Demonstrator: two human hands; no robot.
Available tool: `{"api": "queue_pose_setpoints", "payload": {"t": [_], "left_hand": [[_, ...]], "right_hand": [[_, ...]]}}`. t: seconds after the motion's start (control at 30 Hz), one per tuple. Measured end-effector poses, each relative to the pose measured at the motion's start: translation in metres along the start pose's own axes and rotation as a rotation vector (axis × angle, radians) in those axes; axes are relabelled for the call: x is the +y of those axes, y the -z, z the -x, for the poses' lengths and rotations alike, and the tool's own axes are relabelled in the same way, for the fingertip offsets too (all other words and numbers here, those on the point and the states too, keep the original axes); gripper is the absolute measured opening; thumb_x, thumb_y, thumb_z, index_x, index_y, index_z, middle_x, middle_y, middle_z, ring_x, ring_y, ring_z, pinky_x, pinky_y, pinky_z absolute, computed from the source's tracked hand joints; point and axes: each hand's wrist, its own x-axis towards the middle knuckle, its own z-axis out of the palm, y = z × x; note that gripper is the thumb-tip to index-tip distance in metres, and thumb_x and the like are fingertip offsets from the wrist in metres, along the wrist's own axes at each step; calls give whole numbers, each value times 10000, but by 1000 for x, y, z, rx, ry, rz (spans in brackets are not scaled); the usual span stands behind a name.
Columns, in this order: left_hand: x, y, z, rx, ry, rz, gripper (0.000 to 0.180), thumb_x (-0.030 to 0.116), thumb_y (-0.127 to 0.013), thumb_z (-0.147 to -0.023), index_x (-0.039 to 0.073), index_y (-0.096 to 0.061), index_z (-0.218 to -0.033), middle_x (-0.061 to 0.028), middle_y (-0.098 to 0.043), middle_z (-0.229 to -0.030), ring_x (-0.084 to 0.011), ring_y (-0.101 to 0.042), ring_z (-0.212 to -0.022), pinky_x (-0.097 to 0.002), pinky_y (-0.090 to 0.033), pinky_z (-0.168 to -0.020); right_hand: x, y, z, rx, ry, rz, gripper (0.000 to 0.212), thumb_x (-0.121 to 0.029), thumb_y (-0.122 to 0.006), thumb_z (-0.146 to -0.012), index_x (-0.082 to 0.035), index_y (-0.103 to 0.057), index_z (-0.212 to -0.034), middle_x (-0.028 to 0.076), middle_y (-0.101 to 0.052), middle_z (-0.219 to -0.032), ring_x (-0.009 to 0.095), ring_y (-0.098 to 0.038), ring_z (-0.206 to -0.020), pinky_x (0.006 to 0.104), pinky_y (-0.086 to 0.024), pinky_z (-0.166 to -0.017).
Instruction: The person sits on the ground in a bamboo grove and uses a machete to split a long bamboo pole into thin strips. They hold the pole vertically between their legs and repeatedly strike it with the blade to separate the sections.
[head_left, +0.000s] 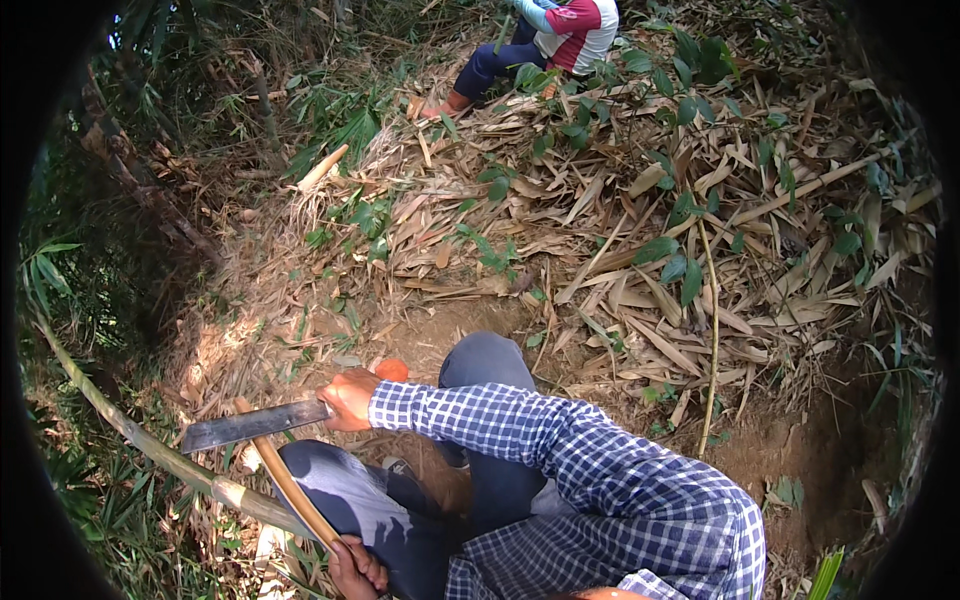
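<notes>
My right hand (349,399), at the end of a checked sleeve, grips a machete by its handle. The broad dark blade (250,426) points left and lies across the upper part of a split bamboo strip (290,488); whether its edge bites into the strip cannot be made out. Closed round the lower end of that strip is my left hand (357,568), low in the picture beside my thigh (350,490). The strip is pale tan and slants up and to the left. Just past my right hand an orange rounded thing (391,370) shows, its kind unclear.
A long greenish bamboo pole (130,425) curves in from the left, passing behind the strip. Dry bamboo leaves (560,215) cover the slope. A thin upright stick (712,340) stands to the right. Farther up sits another person (575,40). A cut bamboo piece (322,168) lies uphill.
</notes>
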Motion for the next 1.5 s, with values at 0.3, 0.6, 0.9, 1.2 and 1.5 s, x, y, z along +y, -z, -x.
{"api": "queue_pose_setpoints", "payload": {"t": [0.3,0.6,0.9,1.2,1.5], "left_hand": [[-5,60,-31,3,271,-206,332,520,-492,-975,198,-549,-1031,35,-437,-701,-67,-418,-554,-219,-387,-438],[8,-9,-39,-44,248,-299,354,520,-487,-978,172,-542,-1020,38,-418,-679,-59,-383,-515,-209,-347,-412],[12,-30,-50,-118,295,-458,378,519,-481,-982,146,-535,-1008,42,-399,-658,-52,-348,-477,-200,-307,-385],[31,-39,-50,-123,263,-463,402,519,-476,-985,121,-528,-996,44,-380,-637,-45,-314,-439,-191,-267,-359],[46,-11,-34,6,92,-320,427,519,-470,-988,94,-521,-984,48,-361,-615,-37,-278,-400,-181,-226,-331]], "right_hand": [[35,-46,-11,176,92,48,312,-318,-738,-618,-57,-625,-746,145,-641,-739,371,-644,-797,483,-486,-762],[41,-48,-18,159,91,79,388,-399,-745,-609,-71,-622,-776,144,-633,-805,365,-632,-850,489,-460,-808],[48,-48,-8,147,11,69,450,-460,-693,-646,-22,-679,-747,182,-660,-755,400,-646,-825,477,-491,-795],[21,-21,-10,42,-78,-3,419,-424,-675,-678,-7,-700,-713,215,-677,-764,392,-668,-825,479,-514,-779],[-34,-34,-10,85,-244,-128,376,-341,-667,-681,7,-703,-817,227,-672,-868,388,-657,-878,453,-521,-826]]}}
